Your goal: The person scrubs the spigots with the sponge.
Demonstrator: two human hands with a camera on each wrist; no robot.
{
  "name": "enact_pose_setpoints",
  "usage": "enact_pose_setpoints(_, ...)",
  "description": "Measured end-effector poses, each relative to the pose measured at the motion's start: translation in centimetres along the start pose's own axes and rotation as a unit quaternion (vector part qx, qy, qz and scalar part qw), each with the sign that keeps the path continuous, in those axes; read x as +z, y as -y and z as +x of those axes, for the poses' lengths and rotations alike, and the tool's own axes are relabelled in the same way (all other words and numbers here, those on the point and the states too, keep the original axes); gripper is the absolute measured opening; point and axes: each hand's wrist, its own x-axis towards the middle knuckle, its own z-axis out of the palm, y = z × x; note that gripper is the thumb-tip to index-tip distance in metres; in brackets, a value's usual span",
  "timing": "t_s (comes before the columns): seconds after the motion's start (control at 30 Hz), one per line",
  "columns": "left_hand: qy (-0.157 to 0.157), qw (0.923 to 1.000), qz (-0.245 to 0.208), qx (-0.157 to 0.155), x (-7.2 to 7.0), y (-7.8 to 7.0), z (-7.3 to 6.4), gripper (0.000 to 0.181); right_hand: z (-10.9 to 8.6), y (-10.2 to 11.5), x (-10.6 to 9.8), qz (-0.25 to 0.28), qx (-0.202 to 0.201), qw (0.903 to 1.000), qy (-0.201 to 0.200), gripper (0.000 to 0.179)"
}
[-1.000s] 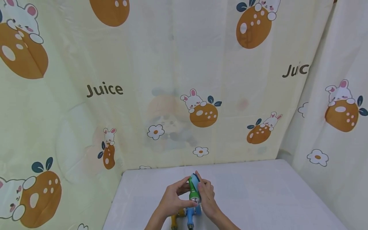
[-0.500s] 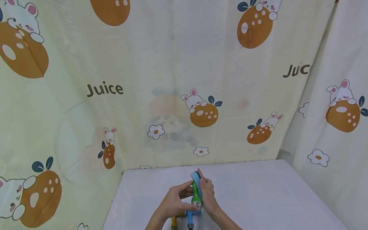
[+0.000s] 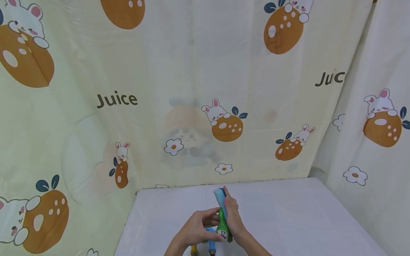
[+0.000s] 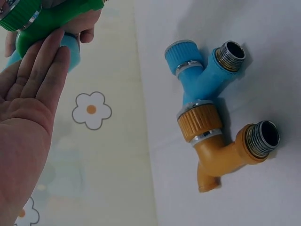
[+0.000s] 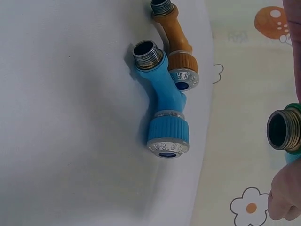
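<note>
A green faucet (image 3: 222,224) is held up over the table in the head view, its silver-ringed knob end toward me. My left hand (image 3: 199,227) grips it from the left, thumb near the knob and fingers at its upper end. On the right, my right hand (image 3: 235,218) holds a light blue sponge-like pad (image 3: 219,195) with a dark blue edge against the faucet's side. The faucet's threaded inlet (image 5: 281,129) shows in the right wrist view. Below the hands lie a blue faucet (image 4: 202,80) and an orange faucet (image 4: 218,155), close together.
The white tabletop (image 3: 288,217) reaches back to a cream curtain (image 3: 179,71) printed with fruit, rabbits and flowers. Another stretch of curtain (image 3: 371,156) hangs along the right side. The two lying faucets sit at the table's near part, partly behind my left hand.
The green faucet has moved down and right, its knob end now lower. The pad has shifted upward along it with my right hand. The lying faucets stay put.
</note>
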Motion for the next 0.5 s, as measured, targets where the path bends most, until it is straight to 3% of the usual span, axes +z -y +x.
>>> enact_pose_setpoints(0.1, -0.012, 0.9998, 0.015, -0.008, -0.2, 0.1, 0.0, 0.082, 0.0, 0.0, 0.0, -0.002, -0.004, 1.0, -0.009, 0.064)
enact_pose_setpoints(0.17, -0.036, 0.9988, 0.026, -0.019, -0.4, 0.1, 0.0, 0.082, 0.1, 0.0, 0.0, -0.007, -0.011, 0.9996, -0.025, 0.064)
enact_pose_setpoints(0.33, -0.133, 0.9908, 0.02, -0.019, -1.3, 0.4, 0.0, 0.083, -0.3, -0.2, 0.2, -0.041, -0.052, 0.9957, -0.066, 0.06)
enact_pose_setpoints(0.5, -0.209, 0.9779, 0.002, 0.005, -2.1, 0.4, 0.0, 0.089, -1.7, -0.6, 0.9, -0.052, -0.124, 0.9888, -0.063, 0.05)
